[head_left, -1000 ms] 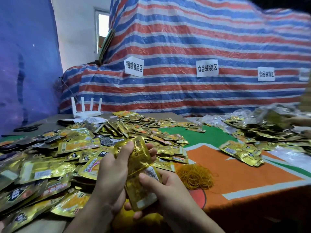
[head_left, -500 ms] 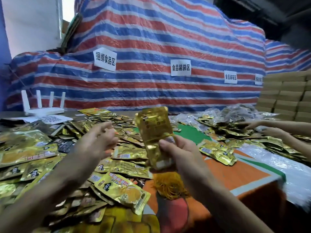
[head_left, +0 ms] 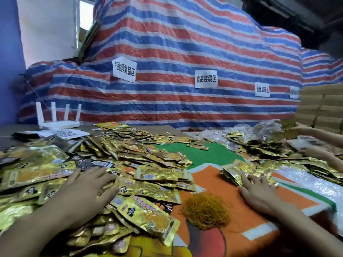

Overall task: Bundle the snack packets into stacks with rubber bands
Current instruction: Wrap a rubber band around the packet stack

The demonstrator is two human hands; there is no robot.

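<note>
Moved: bundle I held upright is down | right hand (head_left: 259, 193): fingers spread, tips on banded stacks (head_left: 233, 171) just ahead, finished work kept apart | stacks: flat, long axis roughly crosswise to me | left hand (head_left: 83, 190): spread on loose packets (head_left: 148, 164), likely gathering | rubber bands (head_left: 206, 210): between hands

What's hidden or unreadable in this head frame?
Head view: packets under the left hand are hidden by its palm.
Bundle under the right hand: any band on it too small to see.
Fourth sign: too small and blurred to read.
Another person's hands: blurred, cut off by the right edge.
</note>
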